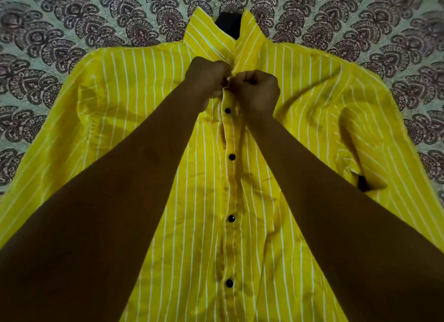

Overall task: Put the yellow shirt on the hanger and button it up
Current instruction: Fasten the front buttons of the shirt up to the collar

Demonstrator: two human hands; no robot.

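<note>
A yellow shirt (149, 100) with thin white stripes lies flat, front up, collar pointing away from me. A dark hanger (228, 24) shows only inside the open collar; the rest is hidden under the cloth. Several black buttons (231, 156) run down the closed placket. My left hand (207, 80) and my right hand (257, 91) meet just below the collar, both pinching the placket edges at the top of the shirt. The button between my fingers is hidden. A dark cuff end (362, 183) peeks from the folded sleeve on the right.
The shirt rests on a bedspread (72, 33) printed with a dark paisley-fan pattern on pale green, which surrounds it on the left, right and far sides. My forearms cross the shirt's lower half.
</note>
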